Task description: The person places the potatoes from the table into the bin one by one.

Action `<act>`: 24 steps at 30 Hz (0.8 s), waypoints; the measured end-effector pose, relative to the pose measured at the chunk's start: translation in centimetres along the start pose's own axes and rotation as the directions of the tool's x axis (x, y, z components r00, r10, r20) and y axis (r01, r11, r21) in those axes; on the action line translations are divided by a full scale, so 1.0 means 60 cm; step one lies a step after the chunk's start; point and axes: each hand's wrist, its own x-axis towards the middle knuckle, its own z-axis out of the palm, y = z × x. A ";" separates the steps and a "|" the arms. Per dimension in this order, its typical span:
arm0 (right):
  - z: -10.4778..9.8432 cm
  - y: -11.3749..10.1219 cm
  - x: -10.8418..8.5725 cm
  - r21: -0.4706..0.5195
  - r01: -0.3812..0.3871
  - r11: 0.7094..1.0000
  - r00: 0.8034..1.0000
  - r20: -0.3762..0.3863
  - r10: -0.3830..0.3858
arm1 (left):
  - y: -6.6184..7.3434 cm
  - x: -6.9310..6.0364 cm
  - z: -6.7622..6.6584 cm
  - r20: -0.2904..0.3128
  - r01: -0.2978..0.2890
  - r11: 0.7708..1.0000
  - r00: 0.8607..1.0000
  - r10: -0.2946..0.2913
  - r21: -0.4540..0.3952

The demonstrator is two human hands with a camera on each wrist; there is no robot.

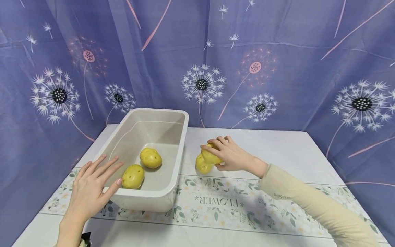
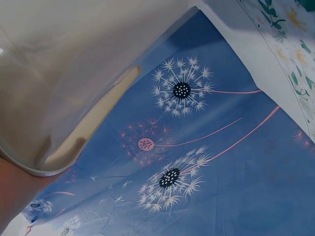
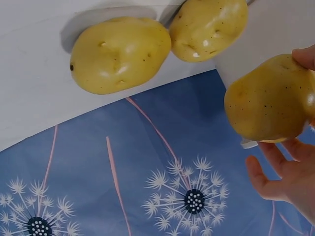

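Note:
My right hand (image 1: 232, 156) grips a yellow potato (image 1: 211, 156), thumb on one side and fingers on the other, right of the bin. In the right wrist view the held potato (image 3: 266, 101) is apart from two other potatoes lying side by side, one elongated (image 3: 118, 56) and one rounder (image 3: 209, 29). The head view shows only one loose potato (image 1: 202, 165) beside my right hand. My left hand (image 1: 91, 190), fingers spread, lies over the near left corner of the pale grey bin (image 1: 148, 193). Inside are a nearer potato (image 1: 133, 177) and a farther one (image 1: 150, 158).
A white table with a floral, lettered strip (image 1: 219, 202) carries everything. Purple-blue curtains with dandelion prints (image 1: 202, 84) hang behind and at both sides. In the left wrist view, the bin's side (image 2: 74, 64) fills the upper left.

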 end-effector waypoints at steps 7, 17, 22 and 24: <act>-0.005 -0.001 0.007 0.002 0.013 1.000 1.000 -0.003 -0.013 | 0.000 0.000 0.000 0.003 0.000 1.000 1.000 0.000 -0.003; -0.018 0.001 0.018 -0.001 0.019 1.000 1.000 -0.023 -0.019 | 0.000 0.000 0.000 -0.007 -0.002 1.000 1.000 0.002 0.004; -0.023 0.001 0.023 0.017 0.019 1.000 0.999 -0.044 -0.018 | 0.001 0.000 0.000 -0.003 0.002 1.000 1.000 -0.002 0.005; -0.026 0.001 0.025 0.025 0.020 0.999 0.999 -0.051 -0.019 | 0.002 0.000 0.000 0.001 0.003 1.000 1.000 -0.003 0.005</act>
